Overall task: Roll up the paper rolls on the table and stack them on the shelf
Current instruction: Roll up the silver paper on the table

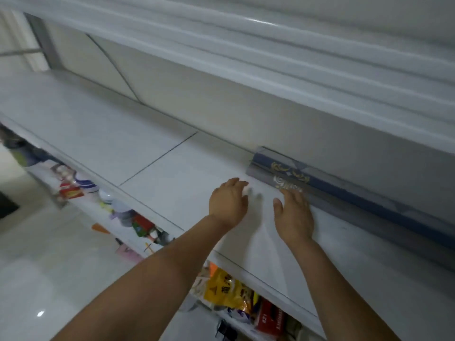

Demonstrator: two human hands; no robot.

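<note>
A rolled paper roll, blue and grey with gold ornament, lies on the white shelf along its back wall, running off to the right. My right hand rests flat on the shelf with its fingertips touching the roll's near side. My left hand hovers just left of it, fingers loosely bent over the shelf surface, holding nothing. Both forearms reach in from the bottom of the view.
Another white shelf board overhangs above. The lower shelf holds several packets, a yellow bag, a red box and bowls. A glossy white floor lies at the lower left.
</note>
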